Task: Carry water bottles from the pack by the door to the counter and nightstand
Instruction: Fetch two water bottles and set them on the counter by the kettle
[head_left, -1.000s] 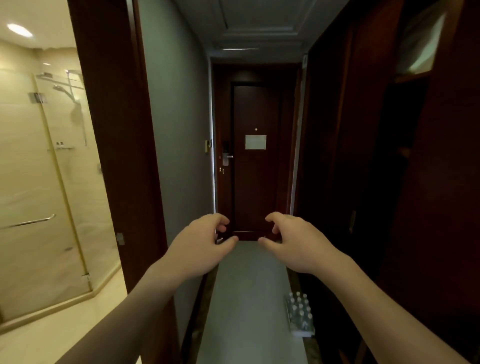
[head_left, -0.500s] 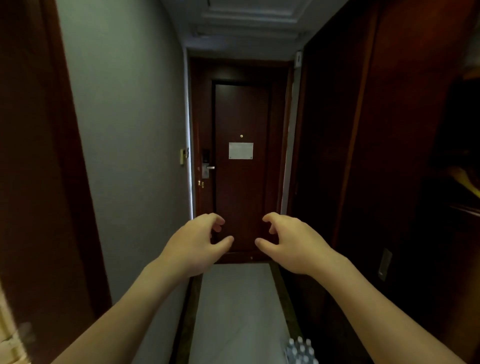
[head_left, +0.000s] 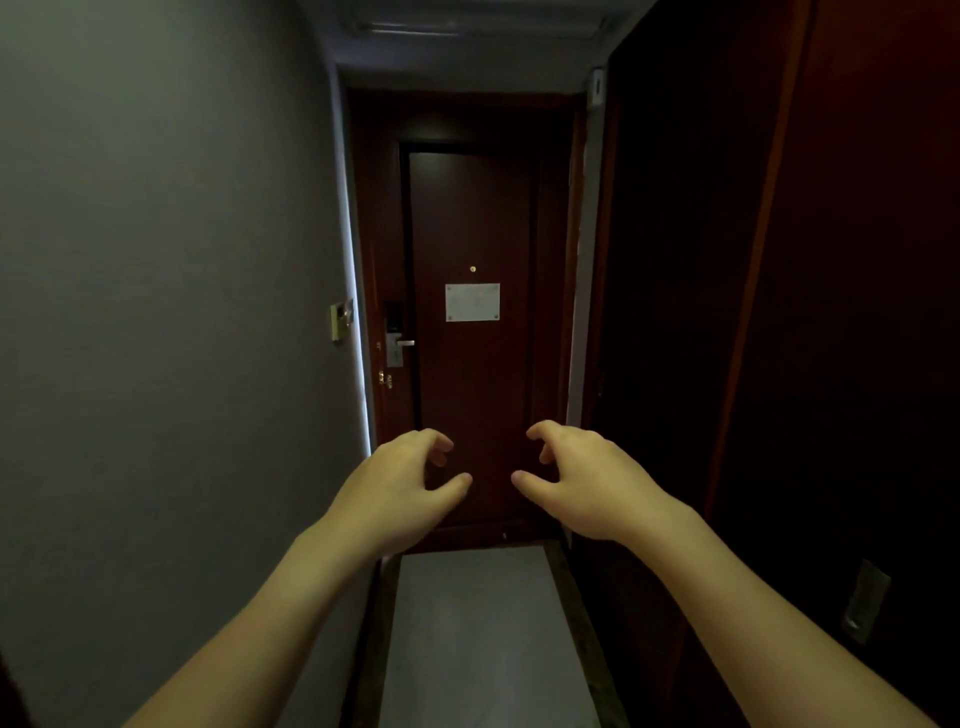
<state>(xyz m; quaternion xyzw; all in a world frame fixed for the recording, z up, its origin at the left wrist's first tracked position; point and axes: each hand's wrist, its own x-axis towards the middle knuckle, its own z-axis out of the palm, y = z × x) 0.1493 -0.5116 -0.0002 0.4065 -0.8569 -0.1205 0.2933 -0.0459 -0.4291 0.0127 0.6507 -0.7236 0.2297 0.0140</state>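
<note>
Hands first: left hand (head_left: 400, 488) and right hand (head_left: 587, 483) are both held out in front at about the same height, close together but not touching, palms down. Fingers on each are loosely curled with the thumbs pointing in toward each other, and neither grip has anything in it, so both are basically relaxed and holding nothing.

Straight ahead is the door (head_left: 470, 218), dark reddish wood, closed, at the end of a narrow hallway. It has a pale sign (head_left: 472, 302) fixed around the middle, with a small brass peephole (head_left: 472, 269) just above that. The handle (head_left: 399, 345) and lock plate sit on the door's left edge, and a small brass latch bit is just below them.

Left side is a plain grey wall (head_left: 171, 291) with a small brass-coloured switch plate (head_left: 341, 320) near the door frame. Right side is dark wood panelling (head_left: 810, 312), pretty shadowy, with a metal plate (head_left: 865, 600) set low in it.

Floor (head_left: 483, 639) is a pale strip with a darker border running up to the door. It's tight in here, walls close on both sides.

Water bottle pack isn't visible anywhere in this shot, so can't say where it sits. No worktop or nightstand showing either.
</note>
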